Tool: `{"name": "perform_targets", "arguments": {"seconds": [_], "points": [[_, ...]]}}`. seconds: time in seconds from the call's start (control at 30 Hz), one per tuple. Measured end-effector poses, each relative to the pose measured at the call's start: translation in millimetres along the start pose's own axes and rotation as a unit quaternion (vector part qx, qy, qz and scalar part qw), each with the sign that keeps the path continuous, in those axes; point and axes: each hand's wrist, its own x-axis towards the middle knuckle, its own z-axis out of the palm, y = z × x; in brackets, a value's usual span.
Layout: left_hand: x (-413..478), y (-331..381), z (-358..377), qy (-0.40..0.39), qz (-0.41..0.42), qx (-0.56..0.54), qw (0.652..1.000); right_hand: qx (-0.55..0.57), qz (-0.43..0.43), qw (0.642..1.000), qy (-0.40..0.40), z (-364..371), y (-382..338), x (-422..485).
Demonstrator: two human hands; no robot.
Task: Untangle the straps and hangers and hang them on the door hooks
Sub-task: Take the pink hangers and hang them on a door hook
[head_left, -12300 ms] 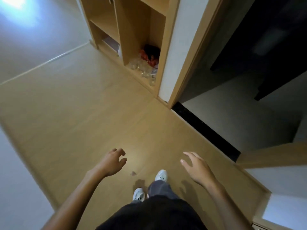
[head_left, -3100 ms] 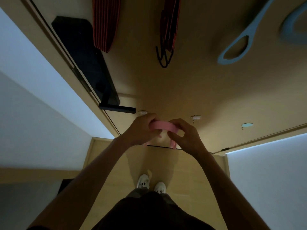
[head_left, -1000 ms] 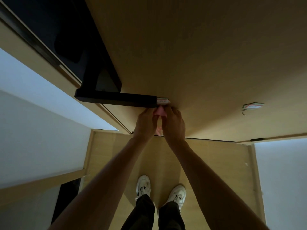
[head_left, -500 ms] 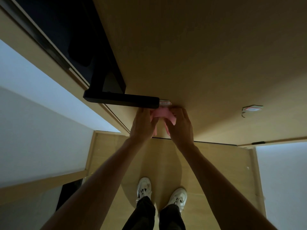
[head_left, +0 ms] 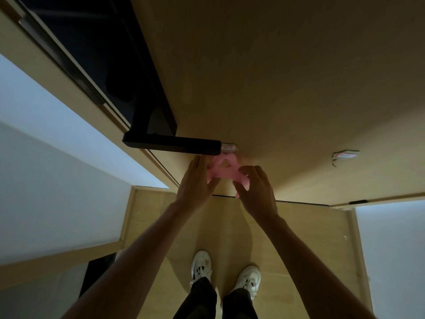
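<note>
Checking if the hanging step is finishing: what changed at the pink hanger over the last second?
The hands have drawn apart and back from the hook. The left hand now rests straight fingers against the pink hanger; the right hand still pinches its lower end. The hanger, nearly hidden before, shows its loop under the hook. Door handle and second hook unchanged.

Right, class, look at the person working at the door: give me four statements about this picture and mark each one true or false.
1. The left hand and the right hand both touch the pink strap. True.
2. The strap is held close to the small hook at the tip of the black door handle. True.
3. A strap hangs on the hook farther right. False: that second hook is bare.
4. The person wears black shoes. False: the shoes are white.
</note>
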Motion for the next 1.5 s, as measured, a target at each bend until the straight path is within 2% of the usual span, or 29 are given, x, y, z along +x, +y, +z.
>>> {"name": "perform_targets", "arguments": {"seconds": [0.33, 0.7, 1.1, 1.27, 1.5], "points": [[-20, -2, 3, -0.057, 0.013, 0.016, 0.998, -0.017, 0.025, 0.997, -0.071, -14, 11, -19], [-3, 72, 52, -0.156, 0.063, -0.053, 0.984, 0.072, 0.068, 0.994, -0.037, -98, 69, -33], [36, 172, 118, -0.086, 0.127, 0.01, 0.988, 0.004, 0.008, 1.0, 0.022, -191, 145, -8], [37, 183, 135, -0.051, 0.125, 0.125, 0.983, -0.138, -0.028, 0.988, 0.061, -190, 157, 12], [37, 187, 149, -0.01, 0.102, 0.183, 0.978, -0.196, -0.001, 0.974, 0.115, -174, 162, 15]]}}
